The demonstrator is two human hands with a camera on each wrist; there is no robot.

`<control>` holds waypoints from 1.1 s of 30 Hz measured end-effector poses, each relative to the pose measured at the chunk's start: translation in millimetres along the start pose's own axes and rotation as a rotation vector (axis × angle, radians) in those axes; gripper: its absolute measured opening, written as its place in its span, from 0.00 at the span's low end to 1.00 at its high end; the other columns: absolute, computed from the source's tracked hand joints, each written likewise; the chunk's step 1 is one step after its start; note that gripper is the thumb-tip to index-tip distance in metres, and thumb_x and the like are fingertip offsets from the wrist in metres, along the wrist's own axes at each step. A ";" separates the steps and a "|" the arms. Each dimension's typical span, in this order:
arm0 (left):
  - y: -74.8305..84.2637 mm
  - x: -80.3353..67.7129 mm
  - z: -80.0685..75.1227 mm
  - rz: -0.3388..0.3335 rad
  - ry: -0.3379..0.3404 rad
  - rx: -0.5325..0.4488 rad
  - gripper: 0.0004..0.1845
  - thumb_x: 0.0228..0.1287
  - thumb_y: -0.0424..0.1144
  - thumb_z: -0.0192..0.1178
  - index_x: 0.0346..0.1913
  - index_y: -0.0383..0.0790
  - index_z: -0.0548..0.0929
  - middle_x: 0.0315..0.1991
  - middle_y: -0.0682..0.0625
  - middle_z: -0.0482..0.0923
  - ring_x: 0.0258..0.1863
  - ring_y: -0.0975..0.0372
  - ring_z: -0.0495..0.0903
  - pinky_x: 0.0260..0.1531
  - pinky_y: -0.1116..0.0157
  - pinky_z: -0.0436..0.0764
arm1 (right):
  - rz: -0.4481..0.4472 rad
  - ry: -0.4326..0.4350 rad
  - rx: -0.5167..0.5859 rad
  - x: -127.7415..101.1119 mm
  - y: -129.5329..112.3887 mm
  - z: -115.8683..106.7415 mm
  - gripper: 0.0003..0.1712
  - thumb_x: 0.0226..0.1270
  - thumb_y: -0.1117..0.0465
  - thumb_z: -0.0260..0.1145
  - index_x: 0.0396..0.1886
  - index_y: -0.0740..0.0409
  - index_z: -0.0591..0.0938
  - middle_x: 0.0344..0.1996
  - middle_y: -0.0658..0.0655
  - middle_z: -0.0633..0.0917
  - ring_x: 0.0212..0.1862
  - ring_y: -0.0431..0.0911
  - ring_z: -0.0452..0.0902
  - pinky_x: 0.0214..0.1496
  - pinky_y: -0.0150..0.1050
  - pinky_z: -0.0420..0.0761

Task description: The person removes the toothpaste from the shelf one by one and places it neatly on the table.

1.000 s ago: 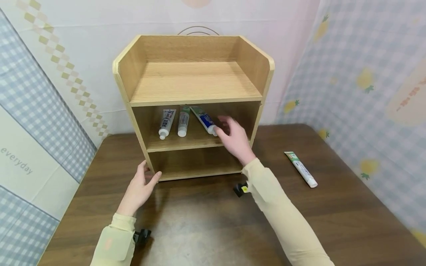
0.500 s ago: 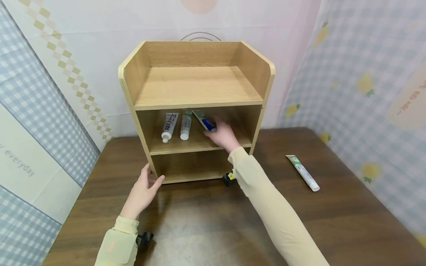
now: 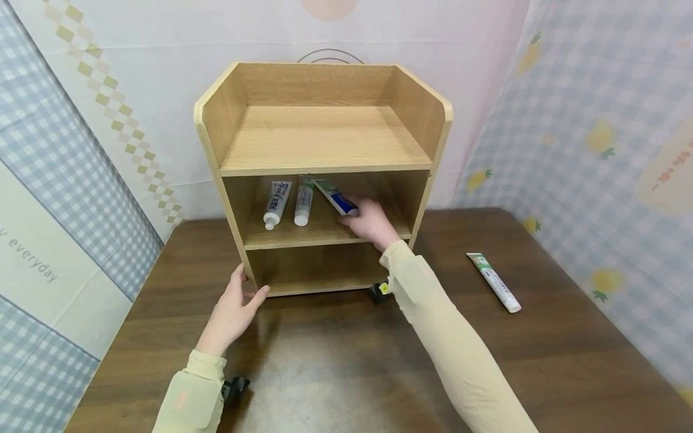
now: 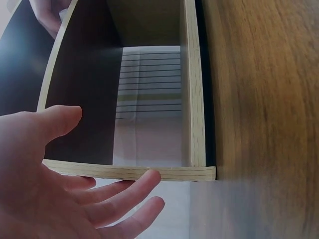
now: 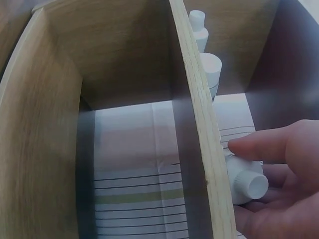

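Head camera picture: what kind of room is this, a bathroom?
Probably not a real bathroom; it looks like a staged tabletop corner. A small wooden shelf with toothpaste tubes stands on a brown table, with patterned cloth backdrops around.

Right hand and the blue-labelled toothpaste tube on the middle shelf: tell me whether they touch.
Touching. The right wrist view shows the right hand with fingers curled around the cap end of the toothpaste tube; the head view agrees.
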State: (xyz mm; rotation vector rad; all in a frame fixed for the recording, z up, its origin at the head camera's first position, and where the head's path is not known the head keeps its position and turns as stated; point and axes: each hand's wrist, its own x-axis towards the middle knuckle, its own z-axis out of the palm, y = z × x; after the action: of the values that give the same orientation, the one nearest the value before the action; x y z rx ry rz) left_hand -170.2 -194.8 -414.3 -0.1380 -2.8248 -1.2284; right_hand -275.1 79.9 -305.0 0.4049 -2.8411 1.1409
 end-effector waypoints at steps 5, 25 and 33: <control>0.1 -0.2 1.5 -0.011 0.000 0.008 0.42 0.73 0.53 0.50 0.77 0.40 0.41 0.69 0.32 0.59 0.56 0.44 0.77 0.50 0.46 0.77 | -0.044 0.019 0.000 -6.1 2.0 -0.4 0.32 0.66 0.62 0.62 0.69 0.61 0.69 0.66 0.65 0.73 0.65 0.55 0.71 0.69 0.48 0.69; -2.7 -0.5 9.7 -0.012 0.001 0.025 0.42 0.74 0.51 0.49 0.77 0.38 0.39 0.70 0.32 0.57 0.53 0.47 0.80 0.50 0.46 0.77 | -0.190 0.297 -0.050 -43.3 9.1 -0.6 0.20 0.65 0.62 0.63 0.57 0.61 0.82 0.53 0.63 0.85 0.40 0.52 0.79 0.42 0.44 0.78; -1.9 -1.3 6.0 -0.015 0.020 0.021 0.41 0.74 0.50 0.50 0.77 0.38 0.40 0.70 0.33 0.59 0.52 0.47 0.81 0.51 0.46 0.76 | -0.299 0.457 0.025 -55.6 17.6 4.3 0.17 0.61 0.65 0.67 0.50 0.62 0.85 0.47 0.63 0.87 0.38 0.51 0.82 0.37 0.41 0.78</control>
State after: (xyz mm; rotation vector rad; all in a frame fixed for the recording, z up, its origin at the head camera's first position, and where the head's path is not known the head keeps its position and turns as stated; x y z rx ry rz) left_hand -169.2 -191.8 -419.9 -0.1035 -2.8260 -1.1956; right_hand -225.9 101.5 -328.0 0.4781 -2.2873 1.0491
